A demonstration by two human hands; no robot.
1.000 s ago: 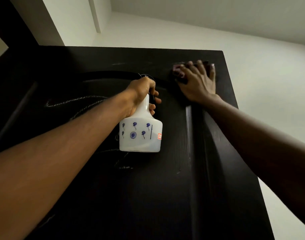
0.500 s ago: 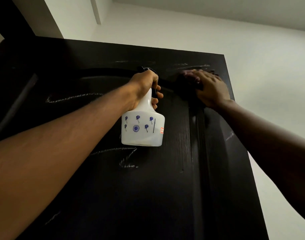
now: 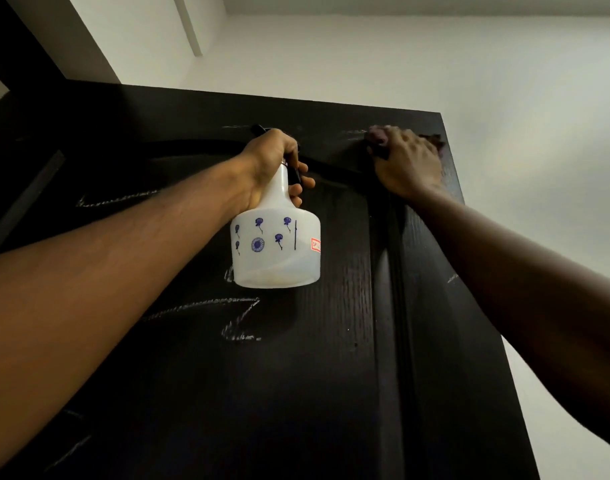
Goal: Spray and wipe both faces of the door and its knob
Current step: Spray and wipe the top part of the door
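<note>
We hold a spray bottle and a cloth up against the dark door.

Nearest us, the dark door (image 3: 296,393) fills the lower view, with pale chalky streaks (image 3: 206,306) crossing its panel left of centre. Farther up, a white spray bottle (image 3: 275,251) printed with blue flowers hangs upright in front of the door face. Our left hand (image 3: 272,161) grips it, fingers curled round its neck and the black trigger. To the right and slightly farther, our right hand (image 3: 407,164) lies with bent fingers over a purplish cloth (image 3: 378,135), pressing it to the door near the far right corner. Beyond the door's top edge rises a white wall (image 3: 504,81).
</note>
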